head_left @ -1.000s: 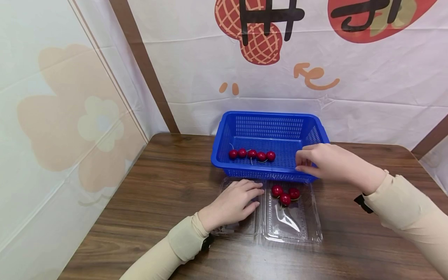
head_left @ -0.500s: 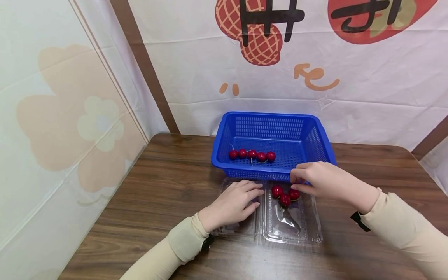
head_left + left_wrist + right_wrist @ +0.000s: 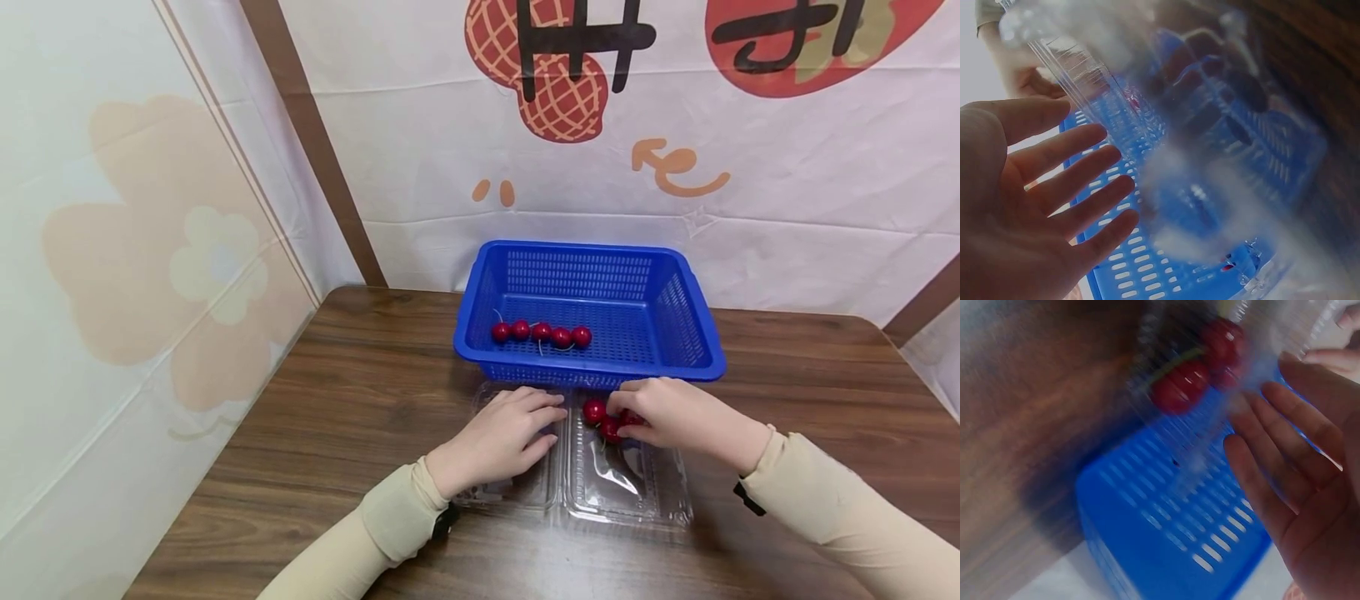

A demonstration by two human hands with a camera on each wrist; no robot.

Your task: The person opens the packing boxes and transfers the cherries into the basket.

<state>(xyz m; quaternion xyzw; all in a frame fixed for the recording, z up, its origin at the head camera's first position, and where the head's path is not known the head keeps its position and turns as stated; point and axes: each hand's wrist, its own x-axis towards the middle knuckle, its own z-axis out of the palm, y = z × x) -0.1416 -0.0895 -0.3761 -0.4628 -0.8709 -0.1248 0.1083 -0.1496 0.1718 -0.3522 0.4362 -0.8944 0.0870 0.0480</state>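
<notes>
My left hand (image 3: 498,437) rests on the left half of a clear plastic clamshell box (image 3: 611,496), its fingers extended. In the left wrist view those fingers (image 3: 1100,184) lie spread against the see-through plastic. Over the box's right half is my right hand (image 3: 671,417), its fingertips at a small cluster of red cherries (image 3: 594,411). The hand partly covers one cherry. In the right wrist view the fingers (image 3: 1257,487) look nearly straight, beside cherries (image 3: 1179,387) with green stems, and no cherry shows in their grasp.
A blue plastic basket (image 3: 588,250) stands just behind the box, with several cherries (image 3: 541,332) in a row along its front left. Both stand on a brown wooden table (image 3: 360,375). A printed white cloth (image 3: 405,125) hangs behind the table.
My right hand has come from over the basket's right front, toward me and down to the cherries in the box. My left hand has stayed in place. The cherries look unmoved.
</notes>
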